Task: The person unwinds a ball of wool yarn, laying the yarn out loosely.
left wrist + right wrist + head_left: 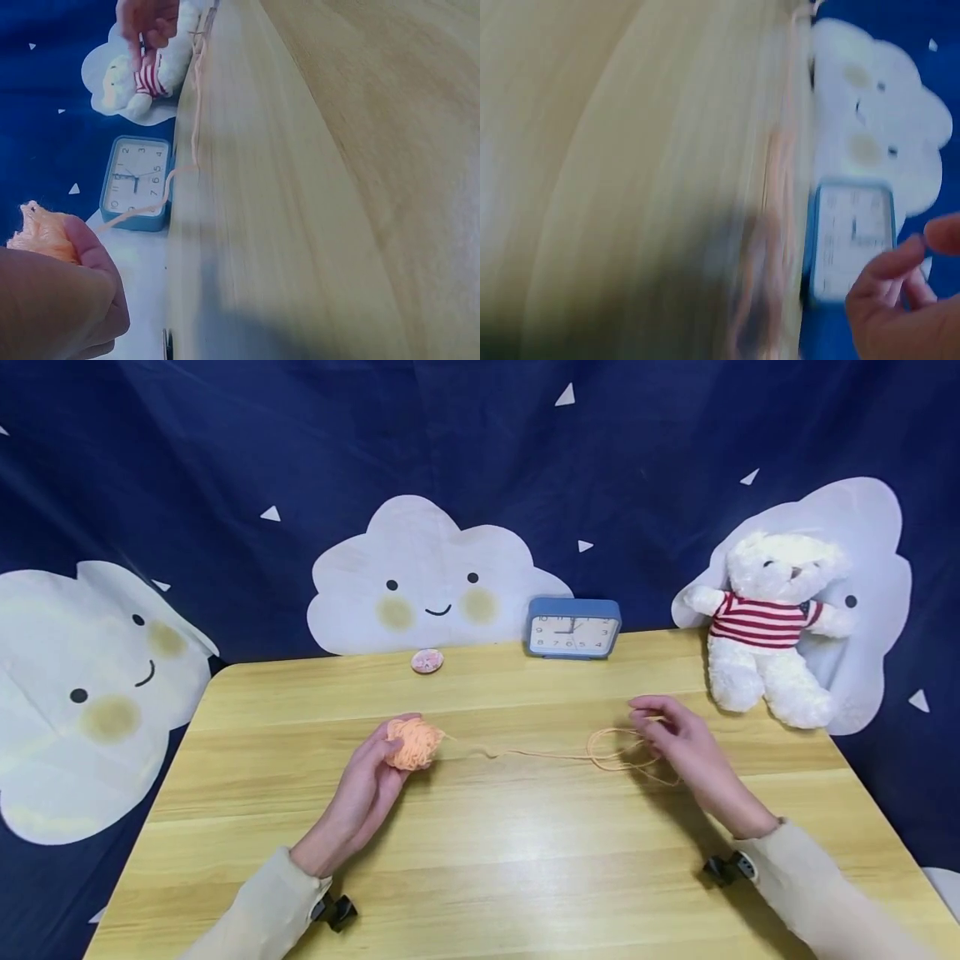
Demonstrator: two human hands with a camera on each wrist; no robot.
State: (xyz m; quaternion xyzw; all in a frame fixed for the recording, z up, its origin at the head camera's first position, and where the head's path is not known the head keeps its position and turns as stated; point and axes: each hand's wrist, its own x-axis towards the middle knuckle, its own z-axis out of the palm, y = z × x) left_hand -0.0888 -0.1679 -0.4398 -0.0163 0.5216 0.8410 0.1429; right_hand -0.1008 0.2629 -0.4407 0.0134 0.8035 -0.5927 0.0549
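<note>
Left hand [367,789]: curled round yarn ball [414,743], mid-table.
Right hand [678,739]: pinching looped strand [611,752], near bear [768,627].
Table [495,860]: bare wood toward near edge.
Clock [573,627]: at far edge.

A: What stands at twelve o'clock on the wooden worktop [480,860]?

B: A blue alarm clock [573,627], with a small round pink thing [427,661] lying just off at eleven.

A: And at two o'clock?

B: A white teddy bear [768,625] in a red-striped shirt, sitting against the dark blue cloud-print backdrop [225,468].
</note>
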